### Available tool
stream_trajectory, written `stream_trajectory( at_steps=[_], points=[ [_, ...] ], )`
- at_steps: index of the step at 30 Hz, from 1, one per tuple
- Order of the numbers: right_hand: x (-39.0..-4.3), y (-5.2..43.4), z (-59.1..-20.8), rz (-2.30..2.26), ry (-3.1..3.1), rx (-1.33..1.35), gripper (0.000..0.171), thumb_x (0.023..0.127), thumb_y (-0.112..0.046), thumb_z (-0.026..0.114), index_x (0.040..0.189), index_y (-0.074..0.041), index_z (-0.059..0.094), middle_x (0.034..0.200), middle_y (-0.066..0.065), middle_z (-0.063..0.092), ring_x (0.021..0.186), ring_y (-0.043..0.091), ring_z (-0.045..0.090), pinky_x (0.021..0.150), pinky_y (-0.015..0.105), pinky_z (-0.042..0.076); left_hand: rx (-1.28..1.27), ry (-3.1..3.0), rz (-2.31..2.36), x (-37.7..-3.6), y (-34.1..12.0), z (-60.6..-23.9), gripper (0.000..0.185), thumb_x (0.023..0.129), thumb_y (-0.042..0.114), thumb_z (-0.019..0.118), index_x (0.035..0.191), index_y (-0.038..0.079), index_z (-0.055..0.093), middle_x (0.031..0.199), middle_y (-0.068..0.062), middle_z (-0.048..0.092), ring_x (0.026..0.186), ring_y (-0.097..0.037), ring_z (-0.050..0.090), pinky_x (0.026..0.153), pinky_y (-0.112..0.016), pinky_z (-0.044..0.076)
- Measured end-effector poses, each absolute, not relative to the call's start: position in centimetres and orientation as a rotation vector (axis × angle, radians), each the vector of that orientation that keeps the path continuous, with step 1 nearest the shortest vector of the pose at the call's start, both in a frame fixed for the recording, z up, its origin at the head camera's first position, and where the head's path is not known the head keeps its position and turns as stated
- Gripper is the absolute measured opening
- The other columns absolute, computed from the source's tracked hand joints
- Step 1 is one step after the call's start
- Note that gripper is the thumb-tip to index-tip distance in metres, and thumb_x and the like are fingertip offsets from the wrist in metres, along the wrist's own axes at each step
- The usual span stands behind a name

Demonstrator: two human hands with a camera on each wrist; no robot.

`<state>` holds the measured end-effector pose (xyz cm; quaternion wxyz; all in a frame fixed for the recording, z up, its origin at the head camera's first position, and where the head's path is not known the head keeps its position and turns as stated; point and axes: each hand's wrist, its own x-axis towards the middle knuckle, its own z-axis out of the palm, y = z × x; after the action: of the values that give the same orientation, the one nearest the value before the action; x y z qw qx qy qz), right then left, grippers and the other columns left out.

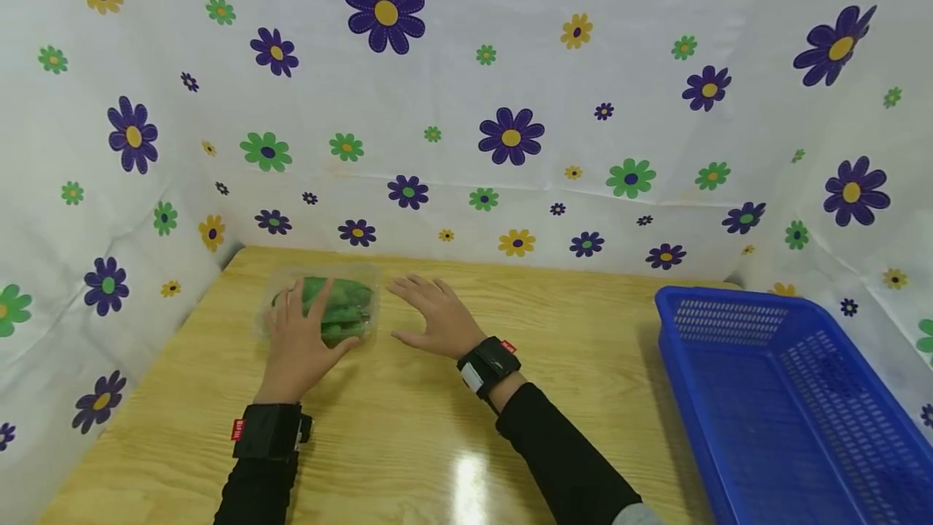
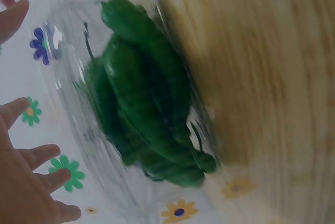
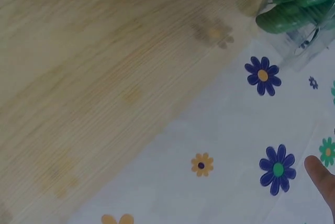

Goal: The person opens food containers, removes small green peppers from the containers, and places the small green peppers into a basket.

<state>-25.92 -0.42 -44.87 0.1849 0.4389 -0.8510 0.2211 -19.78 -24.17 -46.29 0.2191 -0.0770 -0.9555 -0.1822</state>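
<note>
Clear plastic pack of green peppers (image 1: 325,308) on worktop (image 1: 408,436); left hand (image 1: 299,343) rests flat on it, right hand (image 1: 436,317) spread, holding nothing.

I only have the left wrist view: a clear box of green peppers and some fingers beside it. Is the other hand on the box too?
Observer: No. The right hand lies open on the wooden table, just right of the clear box of green peppers, not touching it.
Operator: And the left one?
Observer: The left hand rests on the box's near left side, fingers straight over the lid.
Operator: Anything else on the table?
Observer: A blue basket stands at the far right, with nothing visible in it.
</note>
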Motion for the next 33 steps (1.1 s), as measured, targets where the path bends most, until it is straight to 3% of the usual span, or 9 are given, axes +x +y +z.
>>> stream_trajectory(
  at_steps=[7,15,23,33],
  points=[
    [-25.8,-3.8,-45.1,0.523,-2.435,1.356,0.065,0.084,-0.037,0.069,0.14,-0.015,0.045,0.142,0.008,0.049,0.134,0.027,0.042,0.111,0.047,0.033,-0.202,-2.657,-0.509,-19.6,-26.2,-47.2,0.088,0.073,0.03,0.08,0.146,0.014,0.033,0.147,-0.034,0.019,0.134,-0.058,0.014,0.106,-0.073,0.004],
    [-25.9,-6.8,-46.1,0.355,-2.428,1.432,0.061,0.084,-0.039,0.069,0.137,-0.02,0.049,0.144,0.004,0.046,0.136,0.023,0.039,0.11,0.044,0.034,-0.162,-2.717,-0.487,-19.3,-27.7,-47.3,0.074,0.075,0.028,0.077,0.139,0.011,0.044,0.145,-0.036,0.02,0.13,-0.062,0.017,0.099,-0.077,0.013],
    [-26.3,-6.5,-46.7,0.333,-2.387,1.448,0.048,0.084,-0.031,0.07,0.129,-0.02,0.058,0.14,0.002,0.051,0.133,0.02,0.045,0.108,0.032,0.038,-0.203,-2.73,-0.386,-19.8,-27.6,-47.1,0.071,0.076,0.029,0.077,0.138,0.011,0.047,0.141,-0.035,0.03,0.128,-0.058,0.026,0.094,-0.074,0.027],
    [-27.1,-4.3,-47.0,0.454,-2.31,1.461,0.042,0.081,-0.021,0.074,0.122,-0.014,0.063,0.133,0.006,0.058,0.127,0.023,0.051,0.106,0.03,0.041,-0.343,-2.766,-0.394,-20.1,-26.3,-46.1,0.065,0.078,0.019,0.076,0.136,0.009,0.05,0.14,-0.036,0.033,0.129,-0.052,0.029,0.097,-0.063,0.036]
  ],
)
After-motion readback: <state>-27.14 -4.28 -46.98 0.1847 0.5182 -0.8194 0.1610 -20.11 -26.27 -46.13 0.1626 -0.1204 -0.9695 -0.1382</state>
